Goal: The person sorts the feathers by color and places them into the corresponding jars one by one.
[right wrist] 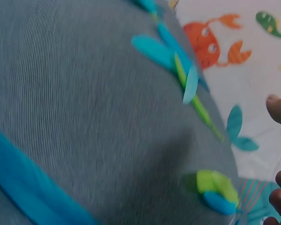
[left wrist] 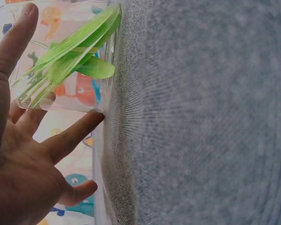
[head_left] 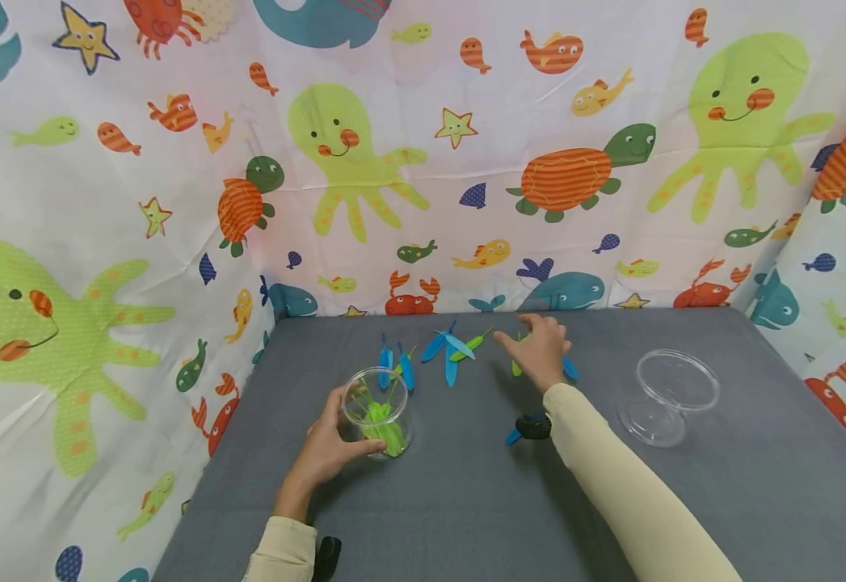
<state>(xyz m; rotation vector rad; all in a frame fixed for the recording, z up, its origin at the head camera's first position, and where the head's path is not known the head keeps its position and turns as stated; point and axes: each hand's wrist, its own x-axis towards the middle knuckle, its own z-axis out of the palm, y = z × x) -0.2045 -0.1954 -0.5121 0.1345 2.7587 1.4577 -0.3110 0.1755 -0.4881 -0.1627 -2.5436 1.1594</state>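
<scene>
- Nearest to us, our left hand (head_left: 328,449) wraps its fingers (left wrist: 70,136) round the clear jar (head_left: 377,411), which stands on the grey table (head_left: 721,501) holding green feathers (left wrist: 70,47).
- Our right hand (head_left: 539,349) reaches over loose feathers at the table's far edge, fingers relaxed and apart, gripping nothing we can make out.
- Blue and green feathers (head_left: 452,349) lie scattered between the hands.
- To the right, well apart, sits the clear lid (head_left: 671,396).

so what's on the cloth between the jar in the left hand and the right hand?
In the head view, loose blue feathers and a green feather lie on the grey cloth between the clear jar and the right hand.
</scene>
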